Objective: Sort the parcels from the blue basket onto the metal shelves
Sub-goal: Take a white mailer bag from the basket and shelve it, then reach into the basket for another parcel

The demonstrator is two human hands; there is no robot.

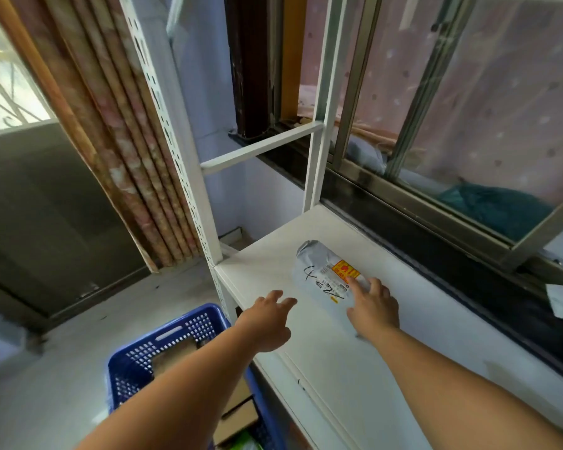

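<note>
A grey plastic-wrapped parcel (322, 271) with a white label, a red and yellow sticker and black handwriting lies flat on the white metal shelf (387, 336). My right hand (372, 306) rests at its near end, fingers straight, fingertips touching the label. My left hand (267, 319) hovers over the shelf's left front edge, fingers spread and relaxed, holding nothing, a short way left of the parcel. The blue basket (163, 349) stands on the floor at lower left, partly hidden by my left forearm, with cardboard parcels (238, 414) inside.
White perforated shelf uprights (176, 151) and a crossbar (260, 147) frame the shelf's left end. A dark window sill (436, 254) and sliding window run along the shelf's far side. Rolled patterned material (127, 157) leans at the left. Grey floor (78, 368) surrounds the basket.
</note>
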